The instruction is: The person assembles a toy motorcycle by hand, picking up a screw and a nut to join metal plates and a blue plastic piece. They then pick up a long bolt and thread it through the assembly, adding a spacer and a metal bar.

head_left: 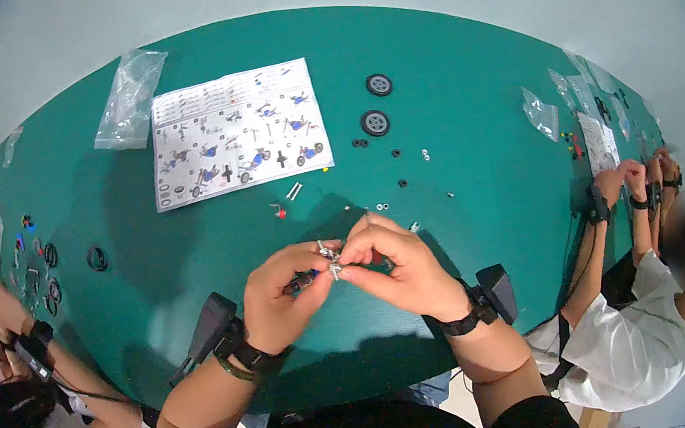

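My left hand (277, 297) is closed around a small partly built model (332, 261) with silvery metal, dark and blue parts. From the other side, my right hand (398, 269) pinches a silvery portion of it between thumb and fingers; a bit of red shows beside those fingers. The fingertips meet and hide most of the model. Just beyond the hands lie a small red part (280, 212), two silvery pins (294, 192) and a few tiny white rings (383, 206). Two black-tyred wheels (375, 123) rest farther back, with small black rings (361, 143) near them.
A printed instruction sheet (245, 175) lies on the green table (468, 109), beside a clear plastic bag (130, 104). A black coil (97, 258) is at the left. Co-workers sit on both sides, their hands (610, 187) over their own parts and bags.
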A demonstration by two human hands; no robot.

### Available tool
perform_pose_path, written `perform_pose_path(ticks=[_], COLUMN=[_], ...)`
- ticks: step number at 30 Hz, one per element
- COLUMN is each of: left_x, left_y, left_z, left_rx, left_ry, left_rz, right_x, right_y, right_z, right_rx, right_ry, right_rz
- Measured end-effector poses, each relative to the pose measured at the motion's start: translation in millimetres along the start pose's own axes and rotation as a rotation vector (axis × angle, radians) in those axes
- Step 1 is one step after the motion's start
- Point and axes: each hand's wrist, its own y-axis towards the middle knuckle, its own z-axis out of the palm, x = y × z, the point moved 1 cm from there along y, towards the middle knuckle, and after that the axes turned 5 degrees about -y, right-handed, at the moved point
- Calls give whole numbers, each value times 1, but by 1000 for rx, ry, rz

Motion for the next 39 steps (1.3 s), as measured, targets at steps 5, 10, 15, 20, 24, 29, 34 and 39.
perform_pose_path(ticks=[5, 10, 15, 20, 24, 29, 34, 39], left_x=[1, 1, 5, 2, 5, 4, 4, 2], left_y=[1, 1, -3, 2, 3, 1, 1, 1], left_z=[-2, -1, -6, -7, -7, -4, -4, -3], left_rx=[13, -4, -15, -34, -32, -33, -21, -2], left_ry=[-14, -149, -407, -550, -564, -550, -562, -512], left_rz=[-6, -117, -360, -437, -408, -436, -427, -408], right_x=[-2, -3, 1, 7, -46, -76, -81, -78], right_y=[0, 0, 1, 3, 2, 10, 14, 11], right_z=[2, 5, 6, -29, -84, -86, -80, -81], right_rx=[-21, -42, -50, -252, -655, -673, -636, -568], right_ry=[14, 22, 17, -133, -404, -566, -672, -684], right_rz=[-12, -6, -1, 129, 403, 377, 344, 325])
